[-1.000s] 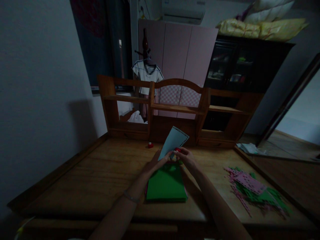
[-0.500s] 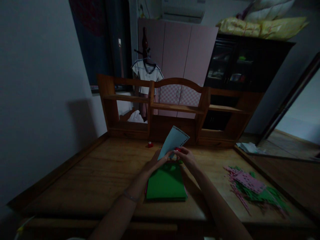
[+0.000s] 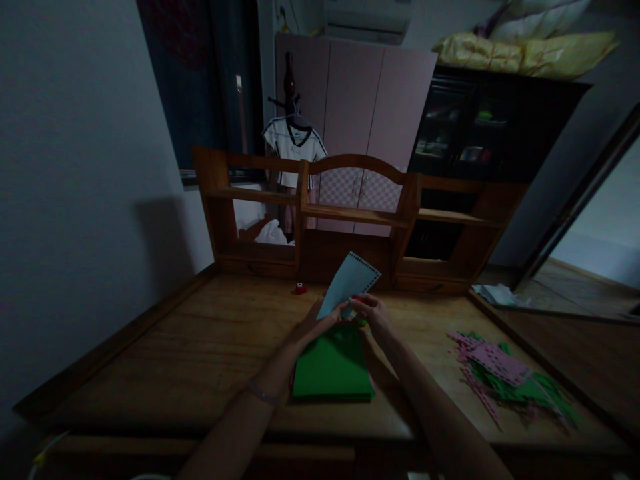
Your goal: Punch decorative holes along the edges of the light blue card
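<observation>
My left hand pinches the lower edge of a pale blue paper sheet that stands tilted up, with a row of small punched holes along its top edge. My right hand is closed around a small red punch pressed against the sheet's right side. Both hands hover just above the far end of a stack of green paper lying flat on the wooden desk.
A second small red object sits on the desk near the wooden shelf unit. A heap of pink and green punched strips lies at the right. A wall stands at the left, cupboards behind.
The blue sheet has shifted slightly up and to the right in my hands. Otherwise nothing has moved.
</observation>
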Available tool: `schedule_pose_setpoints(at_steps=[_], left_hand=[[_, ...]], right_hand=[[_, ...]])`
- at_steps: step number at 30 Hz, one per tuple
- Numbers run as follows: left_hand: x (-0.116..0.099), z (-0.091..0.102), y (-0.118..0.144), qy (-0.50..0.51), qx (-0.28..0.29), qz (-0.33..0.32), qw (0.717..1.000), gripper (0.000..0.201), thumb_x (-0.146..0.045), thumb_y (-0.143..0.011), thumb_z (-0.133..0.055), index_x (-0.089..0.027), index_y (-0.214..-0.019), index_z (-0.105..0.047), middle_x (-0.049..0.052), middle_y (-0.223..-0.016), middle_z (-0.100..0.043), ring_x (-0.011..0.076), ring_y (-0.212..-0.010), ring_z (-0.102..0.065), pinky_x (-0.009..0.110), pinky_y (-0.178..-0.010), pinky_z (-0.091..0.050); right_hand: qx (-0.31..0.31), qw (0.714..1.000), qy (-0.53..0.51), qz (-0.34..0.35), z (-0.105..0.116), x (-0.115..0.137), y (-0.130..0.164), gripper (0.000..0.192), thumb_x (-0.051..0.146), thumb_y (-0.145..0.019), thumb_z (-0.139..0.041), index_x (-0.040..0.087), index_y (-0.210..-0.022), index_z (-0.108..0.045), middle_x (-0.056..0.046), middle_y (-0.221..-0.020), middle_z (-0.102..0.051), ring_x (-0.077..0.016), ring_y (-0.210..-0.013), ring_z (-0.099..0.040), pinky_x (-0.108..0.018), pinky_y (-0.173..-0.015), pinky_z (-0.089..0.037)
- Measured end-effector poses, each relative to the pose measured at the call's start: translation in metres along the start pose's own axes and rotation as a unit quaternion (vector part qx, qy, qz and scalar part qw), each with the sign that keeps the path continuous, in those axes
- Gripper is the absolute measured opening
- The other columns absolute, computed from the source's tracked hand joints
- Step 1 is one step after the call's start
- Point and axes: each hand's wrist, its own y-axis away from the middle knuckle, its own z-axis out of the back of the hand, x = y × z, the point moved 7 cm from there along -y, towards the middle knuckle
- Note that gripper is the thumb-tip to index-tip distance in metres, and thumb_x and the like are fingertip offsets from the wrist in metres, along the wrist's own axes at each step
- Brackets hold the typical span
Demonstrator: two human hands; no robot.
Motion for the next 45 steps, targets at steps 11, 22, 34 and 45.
schedule_pose_setpoints(at_steps=[11,22,34,45], left_hand=[[0.014,-0.012,-0.014,-0.044,0.032,-0.079,0.995,0.047,-0.053,-0.087,-0.043,-0.020,-0.113,-0.064,0.007,-0.105,-0.068,0.0227,-0.097,-0.063,0.030,-0.083,-0.049],[0.025,-0.006,-0.022,-0.090,-0.020,-0.062,0.994,0.058,-0.062,-0.085,-0.039,-0.018,-0.111,-0.066,0.008,-0.110,-0.066,0.0232,-0.106,-0.058,0.031,-0.098,-0.040],[0.038,-0.003,-0.026,-0.019,-0.040,-0.001,0.999,0.057,-0.064,-0.082,-0.043,-0.014,-0.094,-0.068,0.006,-0.084,-0.069,0.0170,-0.075,-0.064,0.022,-0.065,-0.045],[0.020,0.002,-0.018,-0.056,-0.040,-0.028,0.997,0.052,-0.059,-0.086,-0.040,-0.016,-0.092,-0.069,0.006,-0.073,-0.067,0.0186,-0.071,-0.063,0.024,-0.061,-0.044]], right_hand=[[0.022,1.000,-0.008,-0.020,0.000,-0.007,-0.002,0.036,0.043,-0.061,-0.078,0.018,-0.086,-0.071,-0.006,-0.086,-0.070,-0.0192,-0.072,-0.062,-0.027,-0.060,-0.042],[0.030,0.999,0.024,-0.017,-0.004,-0.002,0.001,0.036,0.046,-0.063,-0.077,0.017,-0.083,-0.070,-0.002,-0.074,-0.066,-0.0120,-0.057,-0.052,-0.024,-0.051,-0.035],[0.059,0.997,0.033,0.024,-0.013,-0.001,0.000,0.037,0.050,-0.064,-0.075,0.019,-0.081,-0.065,0.003,-0.054,-0.056,-0.0106,-0.048,-0.047,-0.023,-0.047,-0.029],[0.042,0.999,-0.020,-0.005,-0.009,-0.010,-0.005,0.038,0.046,-0.060,-0.079,0.018,-0.080,-0.065,0.002,-0.056,-0.057,-0.0103,-0.048,-0.048,-0.023,-0.048,-0.033]])
